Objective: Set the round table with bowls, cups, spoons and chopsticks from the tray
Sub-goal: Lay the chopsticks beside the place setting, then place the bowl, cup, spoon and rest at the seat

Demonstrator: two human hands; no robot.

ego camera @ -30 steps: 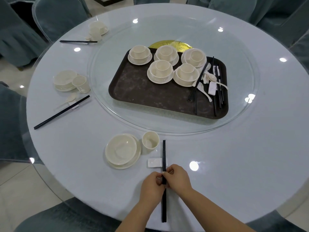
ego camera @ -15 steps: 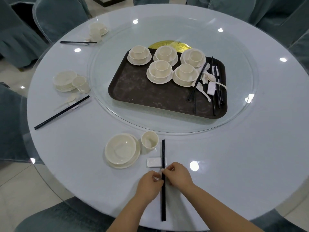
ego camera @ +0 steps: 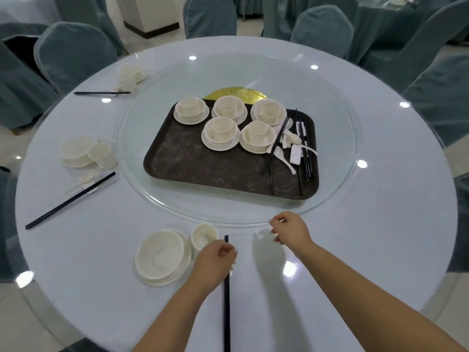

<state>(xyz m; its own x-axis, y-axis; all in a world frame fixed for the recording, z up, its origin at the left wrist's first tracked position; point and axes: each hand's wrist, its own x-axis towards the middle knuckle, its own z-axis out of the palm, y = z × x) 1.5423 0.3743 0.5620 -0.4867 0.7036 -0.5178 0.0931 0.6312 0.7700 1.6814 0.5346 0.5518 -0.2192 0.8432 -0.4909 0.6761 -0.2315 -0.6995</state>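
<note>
Left hand [ego camera: 215, 260] hides the chopsticks' [ego camera: 226, 308] middle.

Worktop [ego camera: 368, 250]: pale blue-white cloth under clear glass, dotted with white light reflections. Turntable [ego camera: 335, 189]: clear glass, with a gold disc [ego camera: 236, 94] showing at its centre. Tray [ego camera: 203, 163]: dark brown, mottled with lighter scuffing. Bowls and cups on tray [ego camera: 220, 133]: plain cream-white, no pattern. Spoons [ego camera: 291, 141] and rest [ego camera: 295, 154] on tray: white. Chopsticks on tray [ego camera: 305, 153]: black. Near setting: cream bowl [ego camera: 160, 257], cream cup [ego camera: 204, 236], black chopsticks [ego camera: 226, 313]. Left setting [ego camera: 81, 151]: cream ware, black chopsticks [ego camera: 69, 200]. Chairs [ego camera: 73, 52]: grey-green covers with pale piping. Floor [ego camera: 15, 326]: beige tile.
</note>
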